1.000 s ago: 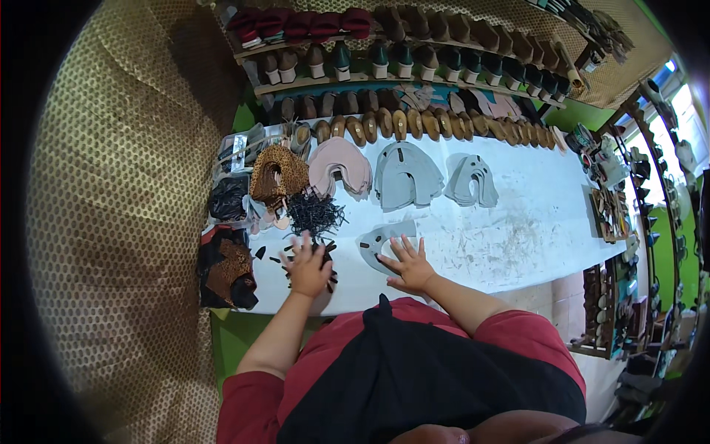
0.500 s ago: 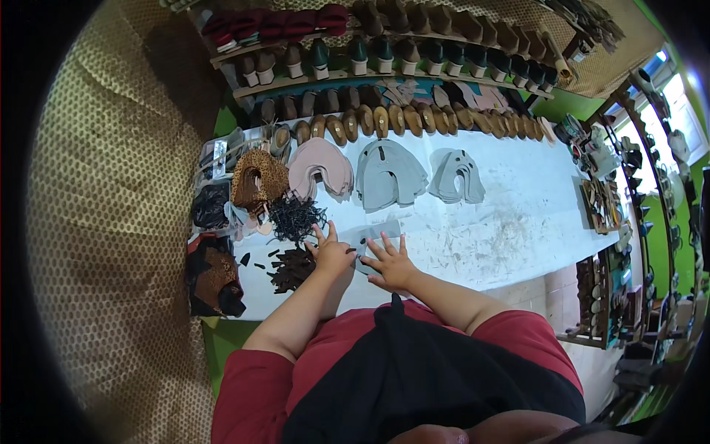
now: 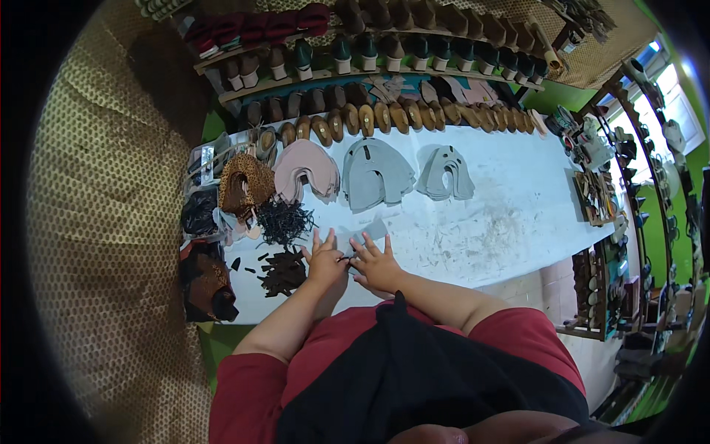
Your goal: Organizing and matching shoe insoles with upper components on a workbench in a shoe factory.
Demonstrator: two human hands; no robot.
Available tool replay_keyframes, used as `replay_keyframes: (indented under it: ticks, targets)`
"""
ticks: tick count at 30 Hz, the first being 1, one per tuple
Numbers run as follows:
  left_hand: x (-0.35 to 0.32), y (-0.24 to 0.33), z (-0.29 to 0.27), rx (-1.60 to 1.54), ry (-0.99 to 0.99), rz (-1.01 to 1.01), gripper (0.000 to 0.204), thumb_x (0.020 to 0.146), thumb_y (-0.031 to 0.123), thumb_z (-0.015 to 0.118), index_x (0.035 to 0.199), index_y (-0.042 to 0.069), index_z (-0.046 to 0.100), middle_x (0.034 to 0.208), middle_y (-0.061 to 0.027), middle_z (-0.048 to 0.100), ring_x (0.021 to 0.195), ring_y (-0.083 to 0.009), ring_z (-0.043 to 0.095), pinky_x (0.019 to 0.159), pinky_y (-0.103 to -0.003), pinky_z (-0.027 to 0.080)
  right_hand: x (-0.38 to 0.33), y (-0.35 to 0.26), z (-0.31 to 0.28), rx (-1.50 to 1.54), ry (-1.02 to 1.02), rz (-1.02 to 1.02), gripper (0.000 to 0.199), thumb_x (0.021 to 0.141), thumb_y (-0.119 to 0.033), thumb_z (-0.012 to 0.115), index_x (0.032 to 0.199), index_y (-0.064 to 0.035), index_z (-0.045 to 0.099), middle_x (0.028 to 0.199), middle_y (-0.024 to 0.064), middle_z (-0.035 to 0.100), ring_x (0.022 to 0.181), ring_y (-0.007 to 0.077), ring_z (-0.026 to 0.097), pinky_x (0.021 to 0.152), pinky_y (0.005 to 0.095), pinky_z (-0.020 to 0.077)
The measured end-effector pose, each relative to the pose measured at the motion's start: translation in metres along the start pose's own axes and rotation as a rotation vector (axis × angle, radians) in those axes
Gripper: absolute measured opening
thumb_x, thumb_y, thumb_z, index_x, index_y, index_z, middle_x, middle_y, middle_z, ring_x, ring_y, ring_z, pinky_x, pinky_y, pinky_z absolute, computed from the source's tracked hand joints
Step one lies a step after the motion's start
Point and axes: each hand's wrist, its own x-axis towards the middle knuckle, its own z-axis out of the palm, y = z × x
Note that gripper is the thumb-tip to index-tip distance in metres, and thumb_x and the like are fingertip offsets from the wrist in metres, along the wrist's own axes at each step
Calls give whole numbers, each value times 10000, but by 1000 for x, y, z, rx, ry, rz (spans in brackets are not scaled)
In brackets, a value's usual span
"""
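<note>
Close to the near edge of the worktop [image 3: 510, 189], left of its middle, a grey piece [image 3: 371, 232] is partly covered by the hands. Its visible end is seen just beyond the fingertips, slanted away from the near edge and toward the far right corner; the rest is hidden, so its full long axis cannot be told. Of the two hands, the right hand [image 3: 379, 268] is the nearer: it is laid over the piece from the right, palm down, with its fingers spread. By the left hand [image 3: 325, 264] the piece is met from the left side; its upper fingers are fanned apart, and its thumb side is brought just beside the right fingers. At that narrow gap a small dark bit [image 3: 346, 258] can be made out, but whether it is pinched cannot be told. Left of the left hand, a heap of brown strips [image 3: 283, 274] is spread near the same edge, with a heap of black strips [image 3: 282, 220] farther from that edge. Toward the far edge, a large grey stack [image 3: 360, 170] is set, well apart from the fingers.
</note>
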Motion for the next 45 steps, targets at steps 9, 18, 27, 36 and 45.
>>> replay_keyframes:
  ticks: [9,18,27,36,45]
  targets:
    - [6,-8,-11,82,-81,-23,136,729,254,722,825,312,800,1661,-169,125,1500,-502,-69,1094,-757,-5,-5,4,9,49,-4,1,518,931,-493,565,1389,-252,566,1656,100,152,1524,407,57,1088,782,91]
    - [18,11,-22,158,-55,65,147,650,272,824,791,312,803,1649,-163,184,1508,-490,-36,1111,-743,7,-8,7,11,40,-25,4,499,936,-506,555,1373,-267,582,1658,94,152,1521,417,72,1100,768,88]
    - [19,11,-9,214,-77,7,103,668,250,801,771,253,797,1617,-176,273,1504,-489,70,1096,-760,74,-20,10,29,25,97,-18,538,916,-484,587,1379,-210,583,1650,104,177,1517,428,75,1102,764,78]
    - [29,12,-15,226,-114,47,73,673,178,748,731,209,781,1587,-149,355,1511,-410,155,1125,-729,17,-24,15,34,51,149,-14,527,872,-442,638,1349,-218,618,1635,130,218,1518,420,78,1099,763,85]
    - [33,14,-18,251,-100,121,73,699,185,721,741,165,777,1579,-145,365,1504,-408,173,1136,-715,62,-23,16,32,47,143,-12,532,872,-455,627,1355,-230,617,1621,138,248,1516,417,99,1105,757,83]
